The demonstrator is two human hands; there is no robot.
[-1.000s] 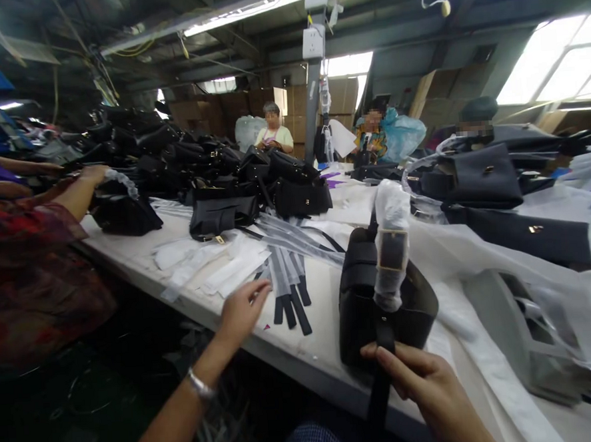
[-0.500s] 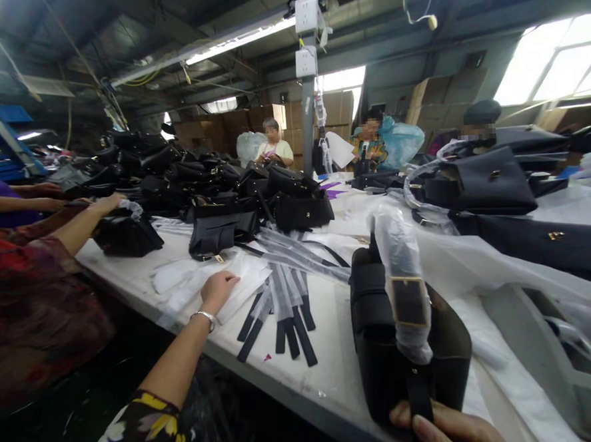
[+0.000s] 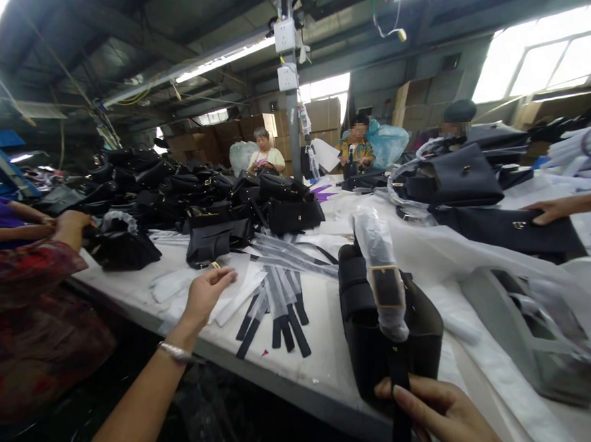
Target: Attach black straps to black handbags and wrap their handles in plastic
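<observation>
My right hand (image 3: 441,399) is closed, pinching a black strap (image 3: 398,368) on the near side of a black handbag (image 3: 356,324). The handbag stands upright at the table edge; its handle (image 3: 371,236) is wrapped in clear plastic, with a gold-framed buckle (image 3: 387,287) showing through. My left hand (image 3: 207,293) has its fingers pressed together at thin white sheets (image 3: 237,294), apparently pinching one translucent sheet. Just right of it lie several black strips (image 3: 282,332), partly sleeved in white film. A flat black bag (image 3: 221,239) with a gold clasp lies beyond my left hand.
Black handbags (image 3: 158,183) are heaped across the back of the white table (image 3: 328,356). A grey bag (image 3: 523,340) lies at right. A co-worker's hand (image 3: 550,211) touches a black bag (image 3: 491,229). Co-workers stand at left; others sit beyond the table.
My left hand has lifted slightly from the sheets and turned. My right hand keeps its grip on the strap. A co-worker's hand has come in from the right onto a black bag.
</observation>
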